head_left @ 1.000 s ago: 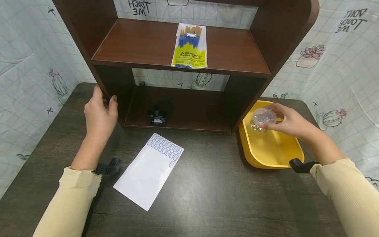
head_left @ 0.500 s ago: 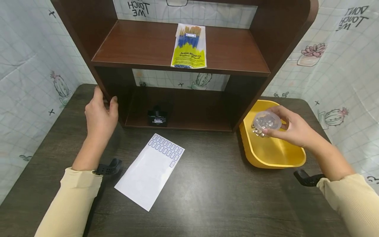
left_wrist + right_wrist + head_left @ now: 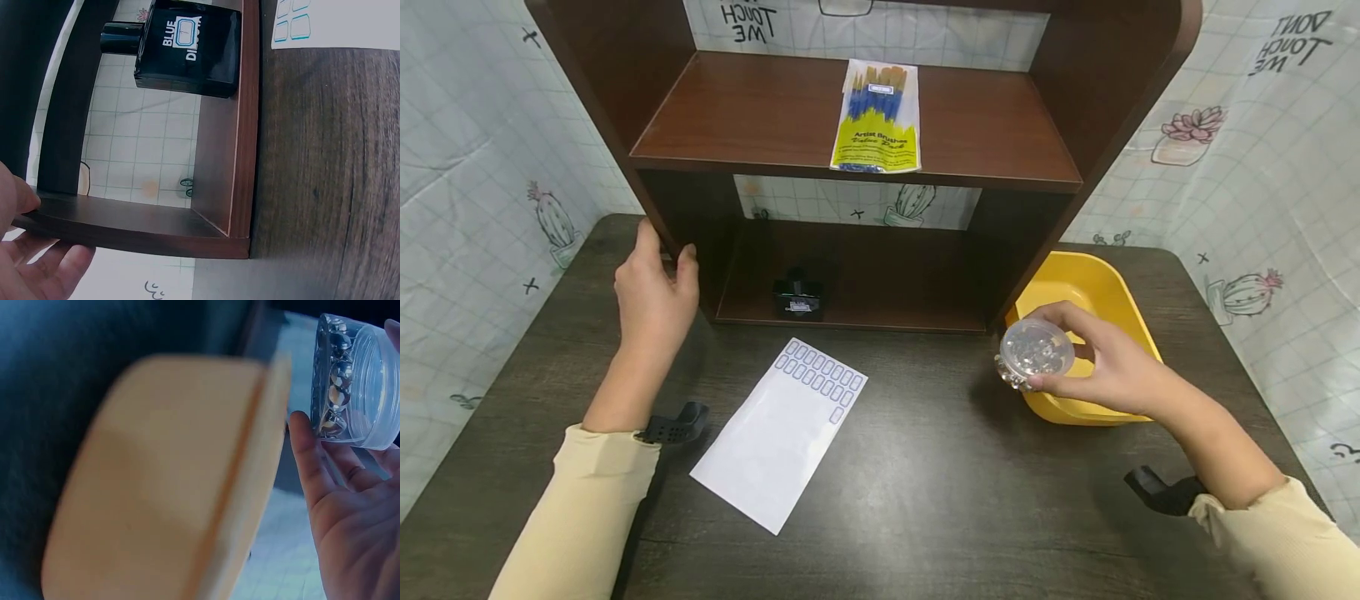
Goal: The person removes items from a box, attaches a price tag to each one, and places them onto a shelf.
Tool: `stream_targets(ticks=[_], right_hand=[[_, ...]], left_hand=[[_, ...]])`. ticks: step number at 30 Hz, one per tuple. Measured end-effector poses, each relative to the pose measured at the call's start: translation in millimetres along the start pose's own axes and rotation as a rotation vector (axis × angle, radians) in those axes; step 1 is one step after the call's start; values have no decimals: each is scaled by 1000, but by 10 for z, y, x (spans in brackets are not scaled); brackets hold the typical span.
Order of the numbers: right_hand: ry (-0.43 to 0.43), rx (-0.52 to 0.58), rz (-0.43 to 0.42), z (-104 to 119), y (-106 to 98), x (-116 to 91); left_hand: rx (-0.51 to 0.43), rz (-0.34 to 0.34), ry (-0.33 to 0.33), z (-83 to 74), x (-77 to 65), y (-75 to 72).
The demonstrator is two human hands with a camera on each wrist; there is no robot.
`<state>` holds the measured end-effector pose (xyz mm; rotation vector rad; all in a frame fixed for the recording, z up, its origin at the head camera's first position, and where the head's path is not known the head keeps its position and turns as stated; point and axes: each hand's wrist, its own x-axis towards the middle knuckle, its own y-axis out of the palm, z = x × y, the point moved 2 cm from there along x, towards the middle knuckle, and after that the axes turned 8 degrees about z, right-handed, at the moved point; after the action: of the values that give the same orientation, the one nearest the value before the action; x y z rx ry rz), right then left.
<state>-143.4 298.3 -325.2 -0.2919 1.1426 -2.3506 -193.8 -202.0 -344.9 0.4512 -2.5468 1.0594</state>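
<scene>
My left hand (image 3: 657, 287) grips the left side panel of a dark brown wooden shelf unit (image 3: 857, 187). In the left wrist view the thumb lies on one face of the panel and the fingers on the other. My right hand (image 3: 1101, 358) holds a small clear plastic jar (image 3: 1037, 348) with a round lid, tilted, near the shelf's lower right corner. Shiny silver balls (image 3: 339, 378) are gathered at the jar's bottom. It overlaps the left rim of a yellow bin (image 3: 1090, 412) in the head view. Fingers and thumb hold the jar around its side.
A black bottle (image 3: 797, 300) stands on the lower shelf at the left. A pack of artist brushes (image 3: 877, 121) lies on the upper shelf. On the dark table (image 3: 917, 492), a white label sheet (image 3: 767, 454) lies in front of the unit.
My right hand has brought the jar from over the yellow bin leftward and nearer to me, to the bin's left edge. The left hand keeps its grip on the panel.
</scene>
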Motion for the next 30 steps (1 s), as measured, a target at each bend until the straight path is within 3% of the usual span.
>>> stream_targets(ticks=[4, 18, 30], right_hand=[[-56, -12, 39, 101, 143, 18], [-102, 38, 88, 297, 628, 127], [-152, 58, 80, 418, 962, 309]], left_hand=[[0, -3, -6, 4, 1, 0], [3, -1, -17, -6, -6, -1], [3, 0, -10, -8, -2, -2]])
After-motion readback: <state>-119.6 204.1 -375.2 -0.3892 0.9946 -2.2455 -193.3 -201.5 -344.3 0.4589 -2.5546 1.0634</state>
